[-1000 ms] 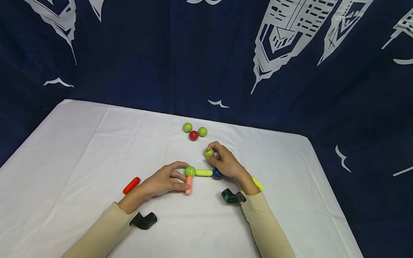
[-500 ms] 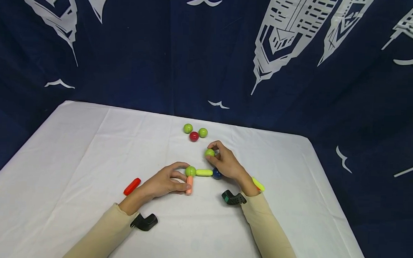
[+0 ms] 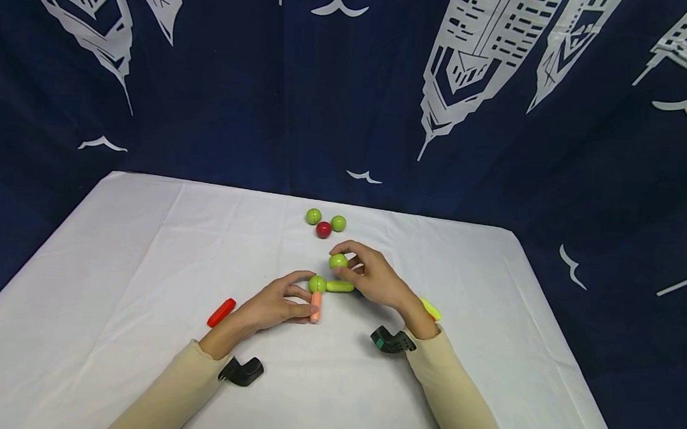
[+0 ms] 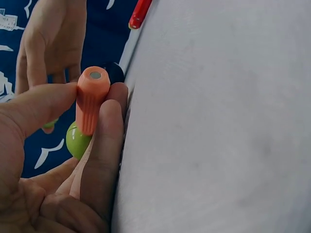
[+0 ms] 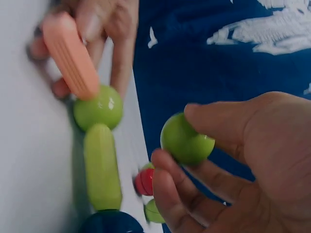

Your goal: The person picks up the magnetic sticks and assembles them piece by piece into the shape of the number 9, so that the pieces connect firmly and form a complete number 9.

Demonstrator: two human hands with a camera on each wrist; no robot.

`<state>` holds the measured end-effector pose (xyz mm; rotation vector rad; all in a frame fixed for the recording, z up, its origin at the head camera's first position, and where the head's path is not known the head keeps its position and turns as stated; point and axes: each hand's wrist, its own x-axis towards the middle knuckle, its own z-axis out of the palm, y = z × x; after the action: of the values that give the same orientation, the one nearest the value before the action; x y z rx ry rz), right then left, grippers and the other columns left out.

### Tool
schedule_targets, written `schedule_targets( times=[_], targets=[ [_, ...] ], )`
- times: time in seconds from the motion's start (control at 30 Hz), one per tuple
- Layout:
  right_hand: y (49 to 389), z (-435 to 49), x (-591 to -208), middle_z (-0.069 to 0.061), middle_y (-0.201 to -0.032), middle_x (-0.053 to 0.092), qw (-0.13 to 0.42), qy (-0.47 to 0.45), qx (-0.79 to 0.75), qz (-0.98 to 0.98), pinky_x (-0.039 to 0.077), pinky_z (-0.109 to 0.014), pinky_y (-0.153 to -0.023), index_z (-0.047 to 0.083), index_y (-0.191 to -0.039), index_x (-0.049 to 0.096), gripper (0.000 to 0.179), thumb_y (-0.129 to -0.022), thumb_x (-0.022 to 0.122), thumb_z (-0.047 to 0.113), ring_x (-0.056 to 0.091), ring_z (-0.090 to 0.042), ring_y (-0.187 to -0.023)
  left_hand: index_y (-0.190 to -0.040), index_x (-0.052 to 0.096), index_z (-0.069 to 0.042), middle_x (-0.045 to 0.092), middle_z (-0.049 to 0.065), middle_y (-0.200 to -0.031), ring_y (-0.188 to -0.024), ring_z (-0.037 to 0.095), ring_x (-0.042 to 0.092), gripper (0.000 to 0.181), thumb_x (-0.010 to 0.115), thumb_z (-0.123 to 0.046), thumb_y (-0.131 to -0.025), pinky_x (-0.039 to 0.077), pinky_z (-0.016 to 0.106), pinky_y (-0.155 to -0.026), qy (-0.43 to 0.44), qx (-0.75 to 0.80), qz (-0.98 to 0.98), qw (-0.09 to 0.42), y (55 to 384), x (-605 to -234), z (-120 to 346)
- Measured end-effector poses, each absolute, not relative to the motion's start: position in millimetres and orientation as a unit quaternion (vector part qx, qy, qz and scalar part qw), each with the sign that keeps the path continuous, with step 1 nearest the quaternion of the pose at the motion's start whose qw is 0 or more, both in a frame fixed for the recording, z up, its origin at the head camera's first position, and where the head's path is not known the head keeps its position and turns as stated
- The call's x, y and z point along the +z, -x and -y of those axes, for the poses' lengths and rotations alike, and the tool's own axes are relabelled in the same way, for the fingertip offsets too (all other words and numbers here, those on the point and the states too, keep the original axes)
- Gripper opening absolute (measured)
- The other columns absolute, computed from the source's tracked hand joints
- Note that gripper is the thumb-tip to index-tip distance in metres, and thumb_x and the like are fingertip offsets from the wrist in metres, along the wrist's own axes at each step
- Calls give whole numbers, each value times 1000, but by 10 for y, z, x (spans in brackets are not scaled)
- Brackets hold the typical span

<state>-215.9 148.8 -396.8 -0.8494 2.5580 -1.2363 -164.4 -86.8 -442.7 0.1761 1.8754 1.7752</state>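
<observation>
My left hand (image 3: 282, 301) pinches a salmon-coloured ribbed magnetic rod (image 4: 91, 104) between thumb and fingers. One end of that rod touches a green ball (image 5: 99, 109). A yellow-green rod (image 5: 102, 165) joins the same ball and runs to a dark blue ball (image 5: 112, 223), so the pieces form a corner on the table. In the head view the blue ball is hidden behind my right hand (image 3: 375, 277). Just above the yellow-green rod, my right hand holds another green ball (image 5: 184, 138) in its fingertips, apart from the joined pieces.
Farther back on the white table (image 3: 146, 244) lie two green balls (image 3: 313, 216) and a red ball (image 3: 323, 229). A red rod (image 3: 221, 313) lies beside my left wrist. A yellow rod (image 3: 431, 309) is partly covered by my right forearm. A dark blue printed cloth (image 3: 348, 112) hangs behind.
My right hand has moved left and a little nearer with its green ball, now over the yellow-green rod, covering the blue ball from the head view. My left hand keeps its place.
</observation>
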Motion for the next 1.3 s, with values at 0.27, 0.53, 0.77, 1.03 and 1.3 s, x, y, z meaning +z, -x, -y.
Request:
schedule_targets(
  times=[0.27, 0.53, 0.77, 1.03, 1.3],
  targets=[
    [1878, -1558, -3986, 0, -115, 66, 102, 364, -386, -842, 54, -33, -80, 11, -123, 63, 29, -96, 69, 14, 63, -19, -87, -154, 32, -8, 61, 21, -127, -89, 19, 73, 78, 76, -10, -89, 59, 33, -82, -78, 669, -684, 279, 1654, -4440, 874],
    [1664, -1568, -3996, 5, -120, 65, 135, 409, -356, -829, 55, -30, -80, 15, -126, 61, 36, -92, 73, 14, 61, -12, -87, -154, 31, -8, 60, 22, -130, -91, 19, 73, 78, 75, -9, -90, 59, 34, -81, -89, 666, -687, 278, 1648, -4434, 885],
    [1598, -1467, -4005, 9, -112, 63, 142, 430, -339, -825, 55, -25, -80, 16, -116, 66, 28, -90, 76, 16, 59, -9, -91, -154, 31, -9, 59, 22, -132, -93, 19, 73, 75, 73, -9, -92, 59, 33, -82, -90, 660, -694, 273, 1649, -4414, 908],
    [1546, -1395, -4090, 11, -116, 60, 135, 436, -320, -830, 53, -22, -82, 18, -113, 69, 25, -89, 76, 18, 55, -2, -95, -155, 29, -8, 58, 23, -131, -93, 19, 73, 74, 70, -7, -93, 59, 34, -81, -89, 667, -685, 280, 1652, -4428, 894],
    [1530, -1387, -4143, 8, -113, 58, 139, 416, -309, -844, 52, -22, -85, 19, -115, 70, 29, -87, 79, 17, 58, -5, -95, -154, 30, -8, 59, 22, -131, -93, 20, 74, 74, 71, -9, -93, 59, 33, -81, -89, 665, -687, 279, 1659, -4460, 875]
  ],
)
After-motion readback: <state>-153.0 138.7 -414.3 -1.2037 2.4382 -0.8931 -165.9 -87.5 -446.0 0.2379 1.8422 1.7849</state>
